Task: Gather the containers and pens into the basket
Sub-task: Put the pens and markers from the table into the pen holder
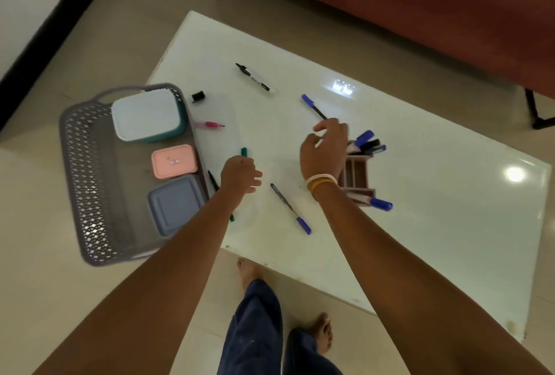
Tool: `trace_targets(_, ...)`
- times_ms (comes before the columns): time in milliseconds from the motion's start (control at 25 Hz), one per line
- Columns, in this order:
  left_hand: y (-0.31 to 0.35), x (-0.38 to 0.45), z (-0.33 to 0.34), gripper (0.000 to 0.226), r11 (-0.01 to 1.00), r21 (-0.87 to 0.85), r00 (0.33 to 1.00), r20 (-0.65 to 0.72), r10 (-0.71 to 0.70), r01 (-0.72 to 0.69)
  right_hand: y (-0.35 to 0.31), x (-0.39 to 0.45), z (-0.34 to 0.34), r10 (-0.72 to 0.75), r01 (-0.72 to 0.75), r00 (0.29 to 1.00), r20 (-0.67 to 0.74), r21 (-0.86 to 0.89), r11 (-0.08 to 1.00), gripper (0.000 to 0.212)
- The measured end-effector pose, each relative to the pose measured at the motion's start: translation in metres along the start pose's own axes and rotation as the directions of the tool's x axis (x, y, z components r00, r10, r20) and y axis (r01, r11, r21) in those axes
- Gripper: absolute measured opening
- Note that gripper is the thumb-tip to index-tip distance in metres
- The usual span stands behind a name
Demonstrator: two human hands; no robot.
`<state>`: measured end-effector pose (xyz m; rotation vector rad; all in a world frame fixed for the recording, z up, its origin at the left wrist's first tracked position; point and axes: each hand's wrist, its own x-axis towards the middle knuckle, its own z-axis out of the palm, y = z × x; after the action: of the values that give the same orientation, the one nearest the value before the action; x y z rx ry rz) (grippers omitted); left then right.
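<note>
A grey perforated basket point(78, 164) sits at the table's left end. It holds a teal container with a white lid point(144, 113), a pink container point(174, 161) and a blue-grey container point(174, 203). My left hand point(240, 175) is closed around a green pen point(244, 151) just right of the basket. My right hand point(326, 149) pinches the end of a blue-capped pen point(312, 106). Loose on the table lie a black marker point(253, 78), a pink pen point(210, 125), a black pen point(213, 181) and another blue-capped pen point(289, 208).
A brown pen holder point(356, 175) stands right of my right wrist, with several markers point(368, 143) in it and a blue marker point(380, 204) at its near side. A black cap point(198, 96) lies by the basket. A red sofa point(420, 14) runs behind the white table point(420, 194).
</note>
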<state>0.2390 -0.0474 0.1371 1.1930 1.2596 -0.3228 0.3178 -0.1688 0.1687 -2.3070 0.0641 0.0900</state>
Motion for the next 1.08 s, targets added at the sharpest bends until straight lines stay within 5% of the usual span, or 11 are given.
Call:
trace_targets(120,0.0,0.022,-0.023,0.024,0.999,0.041,0.993,-0.12,0.02,-0.015,-0.012,-0.002,0.054,0.139,-0.136,0.941,0.31,-0.032,0.99,0.023)
trace_targets(240,-0.009,0.041,-0.027,0.022,0.996,0.077,0.991,-0.131,-0.029,0.039,-0.01,0.013,0.093,0.276,-0.229,0.843,0.462,-0.156,0.961,0.036)
trace_targets(680,-0.01,0.068,-0.018,0.025,0.879,0.449,0.955,-0.154,0.253,-0.16,-0.015,0.068,0.142,0.224,-0.111,0.891,0.395,-0.29,0.951,0.017)
trace_targets(800,-0.007,0.074,-0.019,0.019,0.935,0.329,0.963,-0.184,0.199,-0.131,-0.009,0.068,0.137,0.236,-0.165,0.895,0.378,-0.212,0.963,0.011)
trace_targets(960,0.0,0.072,-0.024,0.017,1.0,-0.013,0.999,-0.053,-0.015,0.015,-0.004,0.069,0.126,0.255,-0.194,0.873,0.415,-0.184,0.964,0.01)
trace_targets(1080,0.001,0.062,-0.024,0.019,0.997,-0.073,0.999,-0.036,-0.009,0.007,0.007,0.06,0.118,0.288,-0.22,0.846,0.448,-0.198,0.955,0.01)
